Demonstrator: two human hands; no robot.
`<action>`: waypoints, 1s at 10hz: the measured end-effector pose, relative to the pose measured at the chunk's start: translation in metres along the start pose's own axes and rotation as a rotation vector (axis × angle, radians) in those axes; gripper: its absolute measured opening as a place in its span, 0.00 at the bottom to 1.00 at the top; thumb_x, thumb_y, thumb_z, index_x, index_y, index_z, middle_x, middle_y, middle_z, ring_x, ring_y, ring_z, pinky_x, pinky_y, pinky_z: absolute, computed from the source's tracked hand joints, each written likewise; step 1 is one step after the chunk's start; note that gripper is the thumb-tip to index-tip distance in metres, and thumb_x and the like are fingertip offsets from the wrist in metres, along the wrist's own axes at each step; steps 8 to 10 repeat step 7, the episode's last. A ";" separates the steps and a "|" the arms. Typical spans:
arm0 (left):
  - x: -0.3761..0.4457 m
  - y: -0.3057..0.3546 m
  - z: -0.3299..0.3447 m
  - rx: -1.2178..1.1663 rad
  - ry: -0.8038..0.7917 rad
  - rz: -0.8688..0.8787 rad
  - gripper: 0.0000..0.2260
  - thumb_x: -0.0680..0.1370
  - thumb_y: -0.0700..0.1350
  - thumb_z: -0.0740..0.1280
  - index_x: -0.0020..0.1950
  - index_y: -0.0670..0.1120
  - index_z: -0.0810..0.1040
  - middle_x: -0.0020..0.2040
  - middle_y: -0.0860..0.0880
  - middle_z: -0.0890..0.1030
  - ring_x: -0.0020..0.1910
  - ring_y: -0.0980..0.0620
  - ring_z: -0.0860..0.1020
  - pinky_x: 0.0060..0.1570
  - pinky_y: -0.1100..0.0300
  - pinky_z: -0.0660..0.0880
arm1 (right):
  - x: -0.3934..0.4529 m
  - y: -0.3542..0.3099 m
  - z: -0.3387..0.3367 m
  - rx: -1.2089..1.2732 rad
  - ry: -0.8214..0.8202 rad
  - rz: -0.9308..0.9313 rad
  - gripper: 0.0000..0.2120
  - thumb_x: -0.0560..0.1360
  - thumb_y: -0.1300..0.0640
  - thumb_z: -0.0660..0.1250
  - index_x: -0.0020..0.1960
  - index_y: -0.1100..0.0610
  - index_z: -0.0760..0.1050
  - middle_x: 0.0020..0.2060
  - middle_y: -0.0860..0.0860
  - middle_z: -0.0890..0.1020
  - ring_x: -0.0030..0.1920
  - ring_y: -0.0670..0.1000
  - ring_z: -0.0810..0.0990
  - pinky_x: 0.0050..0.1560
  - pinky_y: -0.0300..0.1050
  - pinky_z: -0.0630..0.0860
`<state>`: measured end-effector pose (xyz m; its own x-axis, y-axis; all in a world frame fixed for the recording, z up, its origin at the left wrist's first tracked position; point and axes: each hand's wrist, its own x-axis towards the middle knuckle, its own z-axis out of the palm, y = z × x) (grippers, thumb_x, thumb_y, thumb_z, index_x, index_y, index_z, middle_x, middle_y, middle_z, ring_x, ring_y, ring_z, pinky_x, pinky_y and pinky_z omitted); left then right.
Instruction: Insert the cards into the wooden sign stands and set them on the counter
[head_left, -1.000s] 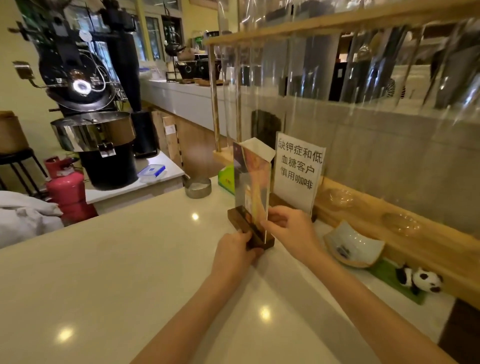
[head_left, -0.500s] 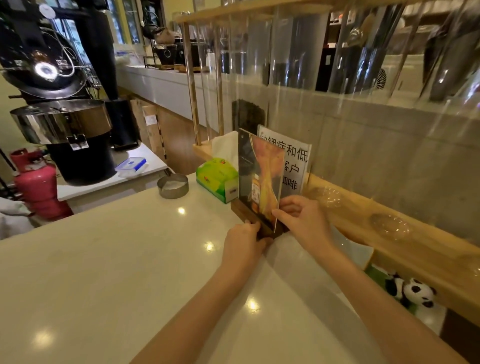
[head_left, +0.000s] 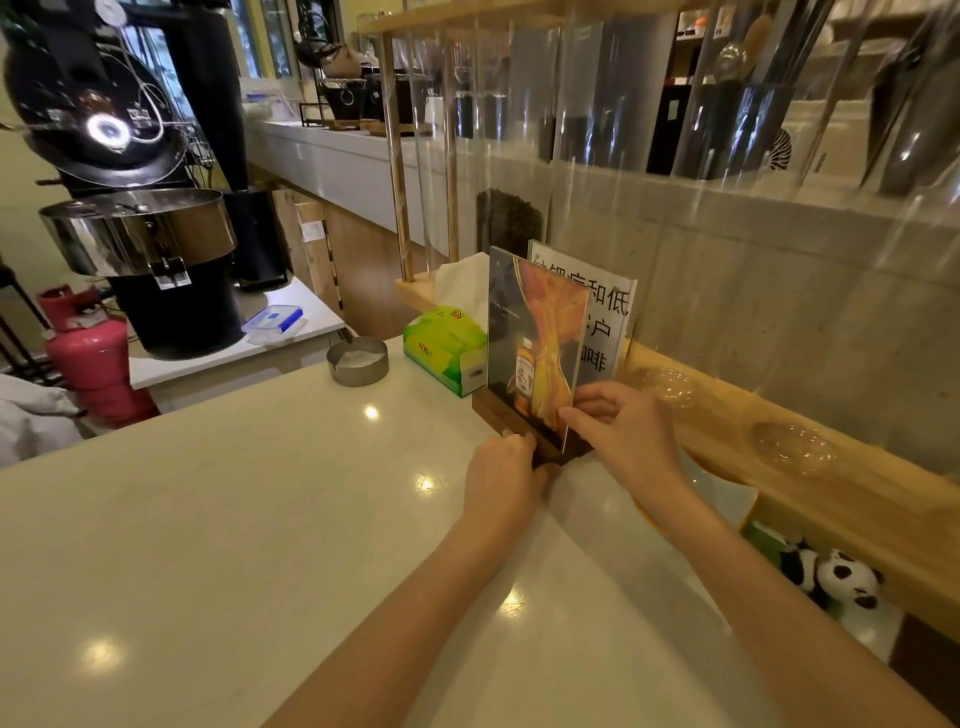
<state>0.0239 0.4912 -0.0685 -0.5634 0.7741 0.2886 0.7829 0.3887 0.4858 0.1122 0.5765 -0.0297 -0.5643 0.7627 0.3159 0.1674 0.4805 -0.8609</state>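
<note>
A dark wooden sign stand (head_left: 549, 450) rests on the pale counter (head_left: 260, 519), carrying an upright clear panel with an orange and dark drink card (head_left: 535, 343). My left hand (head_left: 503, 474) grips the near end of the wooden base. My right hand (head_left: 621, 434) pinches the panel's lower right edge. Right behind it stands a second sign, a white card with black Chinese writing (head_left: 605, 317), partly hidden by the front panel.
A green tissue box (head_left: 441, 349) and a round metal tin (head_left: 357, 360) sit left of the stand. A wooden ledge (head_left: 810, 478) runs along the right, with a white dish (head_left: 717, 493) and panda toy (head_left: 831, 574) below it. A coffee roaster (head_left: 140, 228) and red gas cylinder (head_left: 91, 353) stand far left.
Both hands slid the stand with its card away from me, toward the white sign and tissue box. The panel has turned to face me more squarely.
</note>
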 end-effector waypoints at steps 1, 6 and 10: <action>0.000 0.001 0.001 0.024 -0.012 -0.002 0.12 0.76 0.49 0.63 0.55 0.44 0.78 0.51 0.42 0.81 0.47 0.44 0.77 0.42 0.59 0.70 | -0.001 0.001 -0.001 -0.015 0.008 -0.008 0.06 0.69 0.60 0.71 0.46 0.55 0.80 0.36 0.48 0.82 0.40 0.42 0.80 0.41 0.36 0.76; -0.021 -0.004 -0.041 -0.272 -0.098 -0.061 0.22 0.72 0.46 0.70 0.64 0.49 0.70 0.61 0.49 0.77 0.56 0.53 0.75 0.52 0.60 0.73 | -0.019 -0.011 0.013 0.066 0.229 -0.128 0.09 0.68 0.58 0.72 0.46 0.56 0.74 0.35 0.44 0.76 0.35 0.43 0.75 0.34 0.31 0.73; -0.029 -0.014 -0.061 -0.275 0.008 -0.087 0.30 0.70 0.50 0.72 0.69 0.49 0.65 0.65 0.46 0.75 0.60 0.49 0.75 0.59 0.54 0.73 | -0.026 -0.023 0.024 0.107 0.177 -0.166 0.07 0.70 0.60 0.70 0.46 0.55 0.74 0.35 0.44 0.76 0.36 0.43 0.75 0.37 0.31 0.74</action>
